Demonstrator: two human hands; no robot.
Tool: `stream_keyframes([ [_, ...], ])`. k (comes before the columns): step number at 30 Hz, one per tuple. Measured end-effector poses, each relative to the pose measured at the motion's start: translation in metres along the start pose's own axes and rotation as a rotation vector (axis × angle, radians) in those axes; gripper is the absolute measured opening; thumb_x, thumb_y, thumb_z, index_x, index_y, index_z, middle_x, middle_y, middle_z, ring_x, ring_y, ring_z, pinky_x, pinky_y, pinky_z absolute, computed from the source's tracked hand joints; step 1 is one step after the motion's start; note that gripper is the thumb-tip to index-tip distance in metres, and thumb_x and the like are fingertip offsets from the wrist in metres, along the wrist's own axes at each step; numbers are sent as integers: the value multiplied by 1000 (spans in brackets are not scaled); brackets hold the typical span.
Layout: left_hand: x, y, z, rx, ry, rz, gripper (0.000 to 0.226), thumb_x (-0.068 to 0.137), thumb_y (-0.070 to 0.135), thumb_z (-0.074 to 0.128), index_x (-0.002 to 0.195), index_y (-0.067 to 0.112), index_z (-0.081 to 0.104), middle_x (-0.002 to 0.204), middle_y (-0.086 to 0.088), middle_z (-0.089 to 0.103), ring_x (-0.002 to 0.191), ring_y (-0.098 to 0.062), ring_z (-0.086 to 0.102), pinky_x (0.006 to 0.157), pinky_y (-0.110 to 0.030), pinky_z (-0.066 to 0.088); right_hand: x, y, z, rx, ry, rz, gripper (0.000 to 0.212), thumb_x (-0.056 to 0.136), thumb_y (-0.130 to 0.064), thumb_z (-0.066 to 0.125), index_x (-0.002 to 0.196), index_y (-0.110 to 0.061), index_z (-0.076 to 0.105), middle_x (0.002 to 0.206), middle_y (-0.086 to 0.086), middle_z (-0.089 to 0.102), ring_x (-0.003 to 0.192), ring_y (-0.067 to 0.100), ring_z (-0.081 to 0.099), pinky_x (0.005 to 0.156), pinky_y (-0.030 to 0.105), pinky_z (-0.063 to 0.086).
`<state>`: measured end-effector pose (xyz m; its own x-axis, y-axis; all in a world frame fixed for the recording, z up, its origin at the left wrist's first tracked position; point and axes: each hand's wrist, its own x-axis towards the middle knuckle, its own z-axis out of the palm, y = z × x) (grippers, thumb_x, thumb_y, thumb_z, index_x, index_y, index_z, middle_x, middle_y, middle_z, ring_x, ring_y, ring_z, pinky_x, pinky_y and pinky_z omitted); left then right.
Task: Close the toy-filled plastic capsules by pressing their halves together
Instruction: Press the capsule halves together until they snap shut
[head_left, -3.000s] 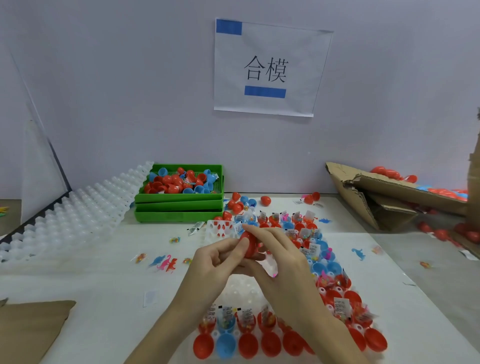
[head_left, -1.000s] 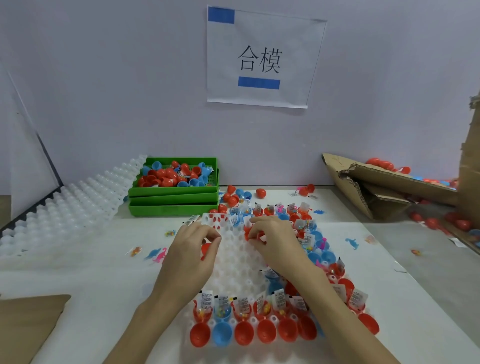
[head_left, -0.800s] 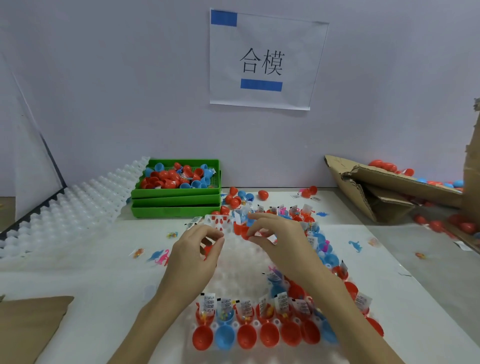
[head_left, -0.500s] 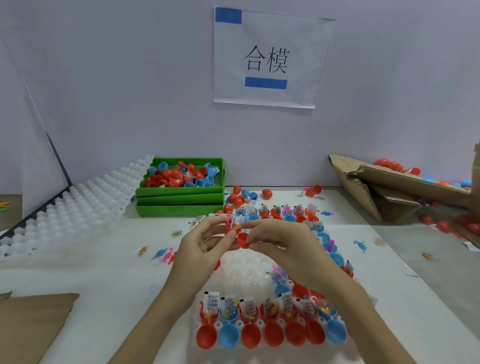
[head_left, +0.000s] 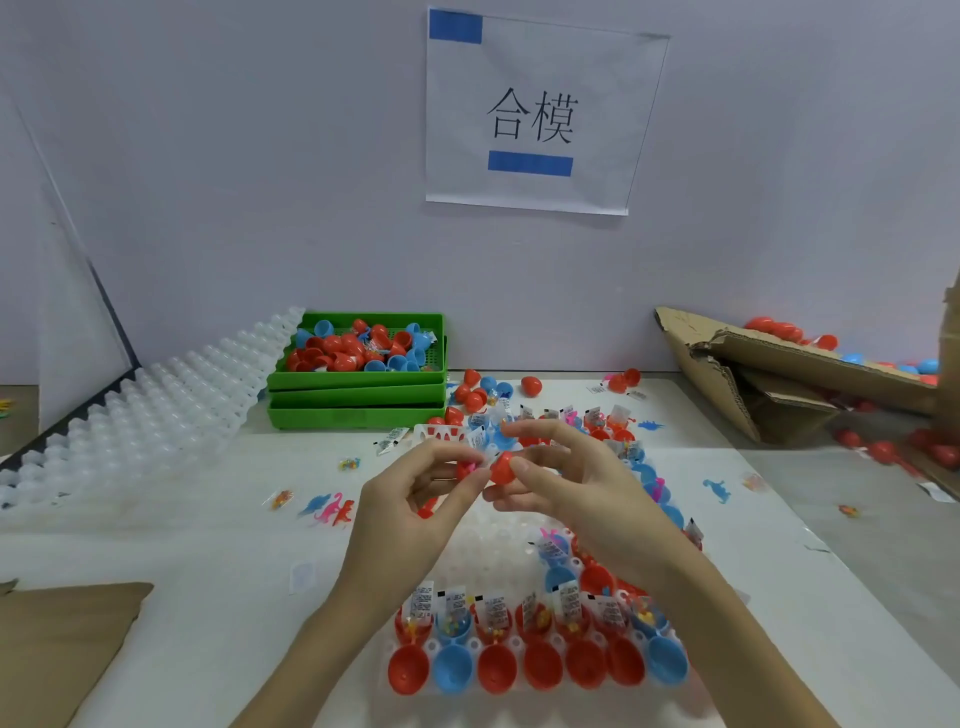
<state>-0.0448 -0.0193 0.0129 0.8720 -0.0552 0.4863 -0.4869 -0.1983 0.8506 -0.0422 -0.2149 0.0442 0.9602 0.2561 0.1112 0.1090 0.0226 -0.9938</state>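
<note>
Above tray (head_left: 470, 540), both hands raised, left hand (head_left: 410, 512), right hand (head_left: 576, 493) pinching red halves (head_left: 501, 467).

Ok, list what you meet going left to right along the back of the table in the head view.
Clear bumpy trays → green bins holding capsule halves → loose closed red capsule → torn cardboard box.

A small assembly workstation: wall sign (head_left: 540, 111), stacked green bins (head_left: 358, 395), blister trays (head_left: 156, 410), cardboard boxes (head_left: 779, 374)
</note>
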Motion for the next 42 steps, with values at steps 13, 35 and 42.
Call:
stream_keyframes([
  [13,-1,-2,-2,290,85,252,25,90,22,73,113,18,81,118,9,77,112,-3,70,93,-28,60,-5,3,20,6,110,-58,16,99,-20,68,113,-18,76,98,5,79,93,22,77,83,25,60],
  [35,-6,11,-2,177,201,209,26,84,22,82,109,25,79,110,16,78,108,-7,73,87,-32,63,-7,-2,26,12,50,-122,21,93,-33,74,114,-32,77,111,-5,78,100,17,76,87,18,57],
  [42,-4,15,-6,142,46,177,26,95,27,72,118,15,74,117,10,76,110,-12,72,93,-28,60,-7,3,28,-2,129,-102,16,97,-35,70,111,-37,76,107,-8,78,99,15,76,93,28,60],
])
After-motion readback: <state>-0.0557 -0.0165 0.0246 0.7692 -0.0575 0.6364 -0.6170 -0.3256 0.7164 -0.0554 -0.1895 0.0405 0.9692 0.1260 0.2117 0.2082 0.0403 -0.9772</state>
